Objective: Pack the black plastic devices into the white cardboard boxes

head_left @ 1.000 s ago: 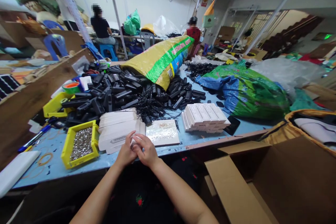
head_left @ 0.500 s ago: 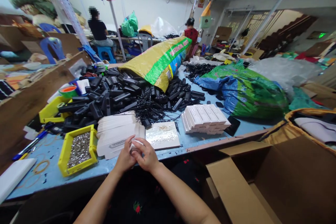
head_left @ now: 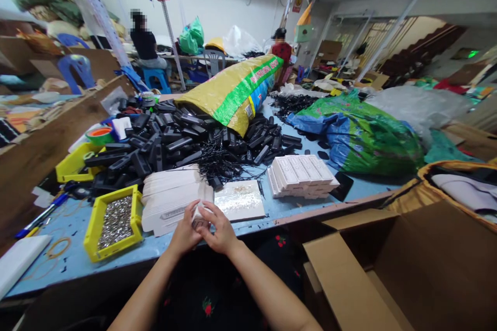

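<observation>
A small white printed box [head_left: 197,219] is held end-on between my two hands at the table's front edge, mostly hidden by the fingers. My left hand [head_left: 185,231] closes on its left side. My right hand [head_left: 220,230] wraps the other side, fingers bent over the top end. Just behind lies a fanned stack of flat white cartons [head_left: 165,199]. Right of that, a white board [head_left: 244,212] carries shiny little pieces. A yellow bin [head_left: 90,240] of small metal parts stands to the left. Several folded white boxes [head_left: 298,171] are piled to the right.
Black plastic cases [head_left: 155,150] and thin black pieces heap up behind the cartons, under a yellow woven sack [head_left: 221,90]. A green-blue sack [head_left: 373,139] lies at right. An open cardboard box [head_left: 349,279] stands below the table edge. Two people [head_left: 144,44] sit farther back.
Both hands stay together around the white box, with slightly more of it showing between the fingers. The whole view has shifted very slightly.
</observation>
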Action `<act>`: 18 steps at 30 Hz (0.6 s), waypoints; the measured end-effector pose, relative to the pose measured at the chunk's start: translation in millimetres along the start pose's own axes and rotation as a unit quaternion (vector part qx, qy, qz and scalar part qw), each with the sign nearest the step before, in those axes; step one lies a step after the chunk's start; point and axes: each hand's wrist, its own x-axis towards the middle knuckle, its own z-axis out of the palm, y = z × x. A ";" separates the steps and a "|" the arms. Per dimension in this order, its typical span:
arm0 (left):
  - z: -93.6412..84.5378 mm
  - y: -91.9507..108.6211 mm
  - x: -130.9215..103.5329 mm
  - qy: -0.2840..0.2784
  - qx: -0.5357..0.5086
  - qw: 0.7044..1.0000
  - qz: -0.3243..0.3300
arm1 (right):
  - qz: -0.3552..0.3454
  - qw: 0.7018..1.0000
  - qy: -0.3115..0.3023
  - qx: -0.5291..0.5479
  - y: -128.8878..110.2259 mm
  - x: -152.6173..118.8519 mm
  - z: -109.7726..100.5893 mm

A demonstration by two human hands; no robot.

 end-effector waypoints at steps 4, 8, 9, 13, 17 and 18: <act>2.0 30.4 2.0 0.119 -0.056 0.986 -0.100 | 0.090 0.996 -0.019 0.017 -2.2 -20.8 17.4; 3.7 67.7 7.8 0.045 -0.230 0.968 -0.090 | 0.084 0.993 0.048 -0.068 -22.3 -11.0 -43.5; 3.4 72.3 10.7 0.032 -0.250 0.966 -0.060 | 0.083 0.987 0.106 -0.085 -25.6 -4.6 -80.1; -7.3 65.2 23.4 0.035 -0.219 0.975 -0.009 | 0.166 0.901 0.330 -0.229 -13.5 13.3 -269.6; -47.1 26.4 24.0 0.170 -0.123 0.977 -0.044 | 0.362 0.806 0.354 -0.308 33.2 9.6 -394.5; -62.3 12.7 21.2 0.202 -0.094 0.973 -0.062 | 0.387 0.806 0.328 -0.305 45.6 6.5 -405.2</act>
